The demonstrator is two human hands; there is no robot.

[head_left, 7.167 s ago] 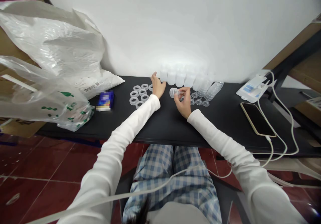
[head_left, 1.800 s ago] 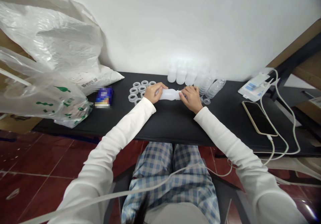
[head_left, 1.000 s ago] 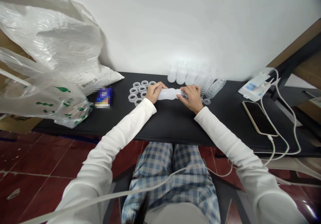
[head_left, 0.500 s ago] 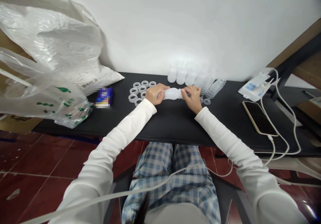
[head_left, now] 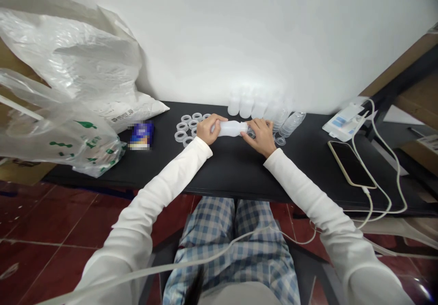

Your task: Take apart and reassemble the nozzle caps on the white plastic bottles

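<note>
A small translucent white bottle (head_left: 231, 128) lies sideways just above the black table (head_left: 219, 168), held between both hands. My left hand (head_left: 208, 129) is wrapped round its base end. My right hand (head_left: 262, 135) pinches a clear cap at the bottle's neck, fingers closed. Several white rings (head_left: 186, 126) lie just left of my left hand. A row of white bottles (head_left: 251, 106) stands at the wall behind, and stacks of clear caps (head_left: 290, 123) lie on their side to the right of them.
Big plastic bags (head_left: 65, 90) fill the table's left end, with a blue packet (head_left: 141, 135) beside them. A phone (head_left: 348, 163) on a white cable (head_left: 383, 191) and a white box (head_left: 344, 119) lie at the right. Loose clear caps (head_left: 279, 141) sit near my right hand.
Seven seconds ago my left hand reached toward the bottles while the right held a cap. Both hands have since held the bottle sideways, the right hand shifting slightly at its neck.
</note>
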